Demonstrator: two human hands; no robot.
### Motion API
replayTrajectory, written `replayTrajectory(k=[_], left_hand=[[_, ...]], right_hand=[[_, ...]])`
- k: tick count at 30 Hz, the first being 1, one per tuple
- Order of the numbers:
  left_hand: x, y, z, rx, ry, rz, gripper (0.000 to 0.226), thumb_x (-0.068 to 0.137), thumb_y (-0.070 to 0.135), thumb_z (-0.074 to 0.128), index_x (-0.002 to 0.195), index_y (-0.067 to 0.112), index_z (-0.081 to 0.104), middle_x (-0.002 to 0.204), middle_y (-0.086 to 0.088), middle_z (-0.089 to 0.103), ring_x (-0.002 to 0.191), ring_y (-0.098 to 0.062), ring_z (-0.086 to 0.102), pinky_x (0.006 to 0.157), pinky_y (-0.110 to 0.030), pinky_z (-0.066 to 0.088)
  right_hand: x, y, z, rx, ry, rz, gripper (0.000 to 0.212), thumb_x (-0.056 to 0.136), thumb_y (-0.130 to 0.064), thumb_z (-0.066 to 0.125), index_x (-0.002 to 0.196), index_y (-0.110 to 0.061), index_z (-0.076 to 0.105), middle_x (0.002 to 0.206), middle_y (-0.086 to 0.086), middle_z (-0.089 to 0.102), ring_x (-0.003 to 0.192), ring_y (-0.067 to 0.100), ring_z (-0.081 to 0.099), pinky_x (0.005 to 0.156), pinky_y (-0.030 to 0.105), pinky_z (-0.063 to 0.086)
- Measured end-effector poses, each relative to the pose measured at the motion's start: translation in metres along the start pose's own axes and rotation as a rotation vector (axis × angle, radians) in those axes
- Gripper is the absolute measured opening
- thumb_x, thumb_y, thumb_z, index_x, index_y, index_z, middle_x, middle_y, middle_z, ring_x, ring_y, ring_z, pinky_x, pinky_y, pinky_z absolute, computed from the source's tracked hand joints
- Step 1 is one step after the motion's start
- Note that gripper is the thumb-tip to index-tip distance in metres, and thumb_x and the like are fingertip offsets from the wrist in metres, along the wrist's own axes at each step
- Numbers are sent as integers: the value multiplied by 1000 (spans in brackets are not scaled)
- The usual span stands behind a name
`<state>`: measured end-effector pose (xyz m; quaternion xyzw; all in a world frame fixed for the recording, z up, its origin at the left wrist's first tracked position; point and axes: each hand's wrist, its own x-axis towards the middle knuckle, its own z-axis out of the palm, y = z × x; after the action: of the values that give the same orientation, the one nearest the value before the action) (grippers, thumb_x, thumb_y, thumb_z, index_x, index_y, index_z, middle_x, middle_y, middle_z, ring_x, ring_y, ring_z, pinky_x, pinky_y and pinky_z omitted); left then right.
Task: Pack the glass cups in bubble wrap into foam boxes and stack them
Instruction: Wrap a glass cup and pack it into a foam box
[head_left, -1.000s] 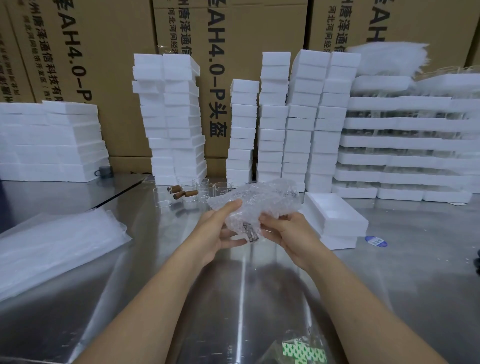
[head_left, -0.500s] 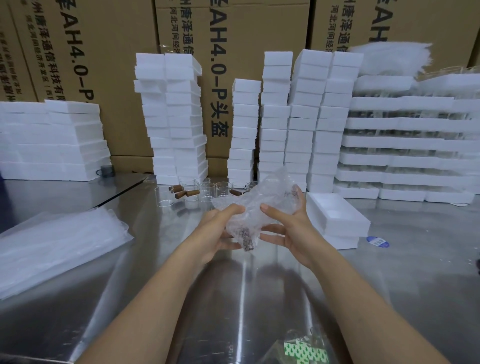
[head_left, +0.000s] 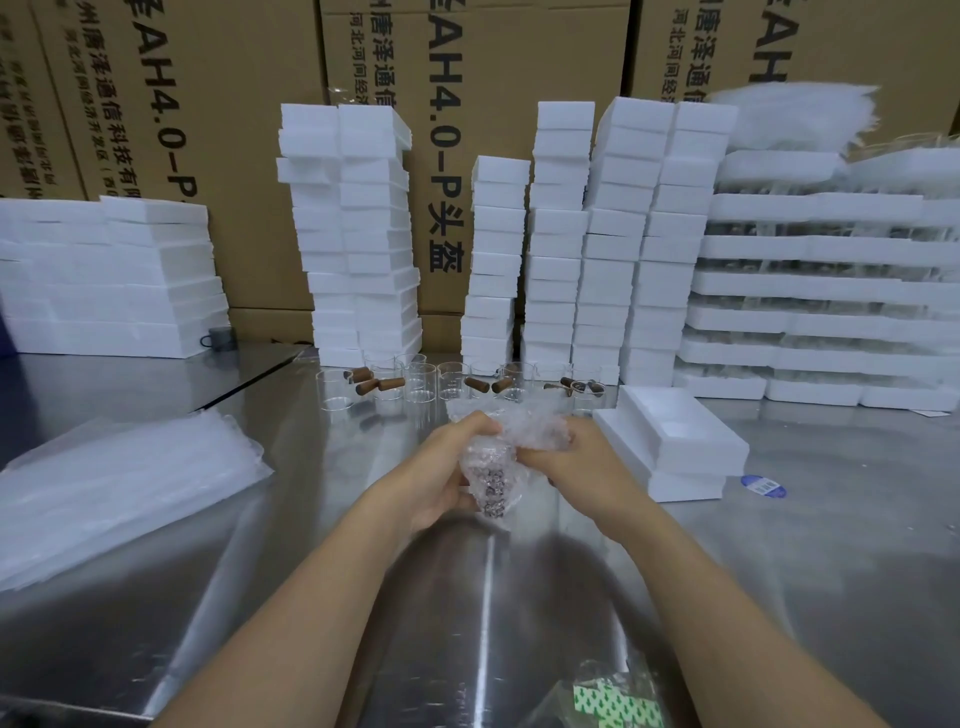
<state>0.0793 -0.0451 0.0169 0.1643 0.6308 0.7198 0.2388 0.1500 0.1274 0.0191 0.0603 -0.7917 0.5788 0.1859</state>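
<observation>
bubble wrap bundle (head_left: 506, 447) with a dark piece showing inside, held just above the table (head_left: 779, 545), beside the open foam box (head_left: 680, 441). gripped from both sides: left hand (head_left: 447, 467) fingers clenched round its left, right hand (head_left: 582, 462) fingers grasping its right. bunched tight now, no longer the loose sheet spread wide half a second ago; hands closer together.

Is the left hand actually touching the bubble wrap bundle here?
Touching. In the head view the left hand curls its fingers around the bubble wrap bundle; the right hand grips its other side.
</observation>
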Motion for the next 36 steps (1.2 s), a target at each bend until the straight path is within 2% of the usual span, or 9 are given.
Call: replayTrajectory(k=[4, 7, 14, 17, 24, 27, 31, 34, 36], left_hand=[[1, 0, -1, 31, 37, 0, 82, 64, 46, 76, 135, 8, 63, 122, -29, 73, 95, -35, 67, 90, -53, 54], [2, -1, -2, 31, 31, 13, 94, 56, 50, 79, 139, 9, 61, 130, -27, 71, 99, -36, 71, 92, -54, 57], [9, -4, -3, 2, 18, 21, 94, 59, 49, 83, 141, 12, 57, 125, -24, 75, 92, -34, 74, 82, -50, 60], [10, -6, -1, 9, 35, 42, 85, 61, 47, 85, 135, 14, 60, 122, -21, 76, 92, -33, 75, 82, -53, 61], [8, -11, 3, 90, 26, 70, 66, 69, 45, 85, 127, 17, 71, 128, -21, 74, 108, -43, 73, 89, -53, 55], [8, -9, 3, 53, 41, 90, 63, 71, 47, 84, 125, 17, 72, 130, -21, 72, 100, -36, 72, 82, -45, 56], [9, -5, 2, -38, 143, 115, 79, 61, 54, 86, 129, 17, 69, 130, -22, 73, 98, -31, 73, 72, -40, 59], [10, -3, 1, -109, 209, 120, 88, 55, 55, 85, 132, 17, 67, 126, -19, 75, 97, -30, 74, 82, -46, 63], [11, -4, 0, -101, 205, 128, 83, 59, 54, 84, 130, 15, 68, 113, -15, 80, 90, -27, 76, 79, -44, 64]], right_hand=[[1, -7, 2, 287, -96, 202, 35, 72, -39, 70, 88, -8, 71, 81, 5, 59, 72, 16, 55, 62, 32, 47], [4, -8, 2, 421, -69, 293, 27, 95, -37, 62, 98, -13, 73, 84, 6, 63, 74, 17, 56, 63, 32, 49], [5, -2, 2, 38, 227, 101, 15, 93, -22, 75, 102, -14, 66, 94, 7, 67, 79, 18, 60, 64, 26, 49], [2, -1, 1, -61, 330, 0, 16, 86, -21, 81, 86, -17, 65, 78, -2, 62, 71, 12, 56, 70, 30, 43], [-4, -10, 0, -28, -35, 99, 40, 97, -6, 51, 60, -21, 48, 54, -7, 36, 49, 9, 33, 51, 20, 28], [-4, -15, -3, 69, -43, 170, 37, 98, -15, 58, 62, -24, 62, 60, -5, 47, 52, 12, 42, 54, 22, 33], [-1, -21, 0, 167, 168, 163, 7, 95, -27, 70, 94, -30, 76, 84, -6, 71, 52, 14, 47, 52, 22, 41], [0, -20, 0, 181, 251, 120, 15, 94, -22, 65, 89, -29, 78, 92, -4, 75, 51, 13, 42, 46, 20, 36], [-2, -20, 4, 120, 138, 124, 22, 95, -20, 58, 96, -28, 79, 90, 6, 73, 50, 14, 41, 48, 24, 34]])
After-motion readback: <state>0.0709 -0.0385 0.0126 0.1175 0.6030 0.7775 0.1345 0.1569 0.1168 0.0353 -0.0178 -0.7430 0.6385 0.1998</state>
